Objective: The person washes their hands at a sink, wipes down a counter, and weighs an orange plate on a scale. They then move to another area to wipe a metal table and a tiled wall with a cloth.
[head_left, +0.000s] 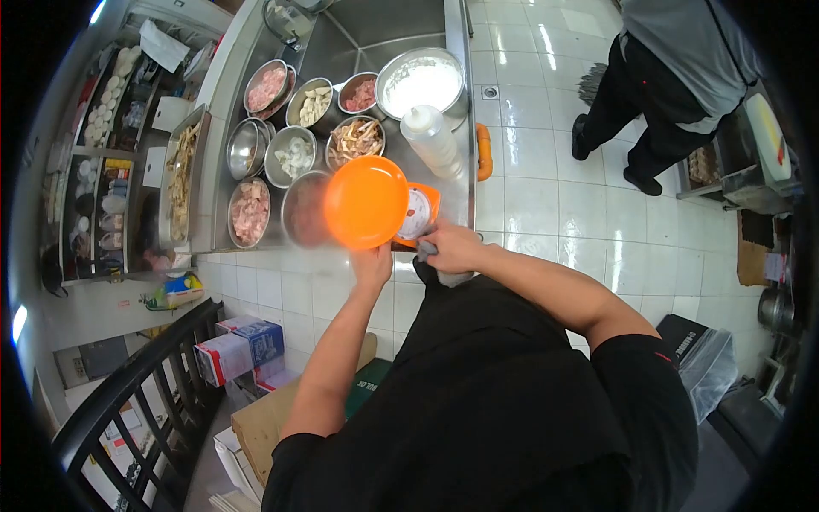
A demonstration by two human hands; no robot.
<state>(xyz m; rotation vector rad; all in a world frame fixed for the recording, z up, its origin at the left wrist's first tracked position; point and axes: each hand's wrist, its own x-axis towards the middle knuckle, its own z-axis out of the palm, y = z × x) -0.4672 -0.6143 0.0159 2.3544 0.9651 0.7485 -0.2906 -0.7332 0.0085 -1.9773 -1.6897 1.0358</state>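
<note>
My left hand (373,263) is clamped on the round orange plastic plate (365,202). My right hand (452,247) closes on what looks like a grey cloth (445,275). I'd keep the plate level over the steel table (456,183).

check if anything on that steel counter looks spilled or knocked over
The squeeze bottle lies on its side beside the bowl of white powder, not upright. No spill shows. The left hand holds the orange plate tilted.
</note>
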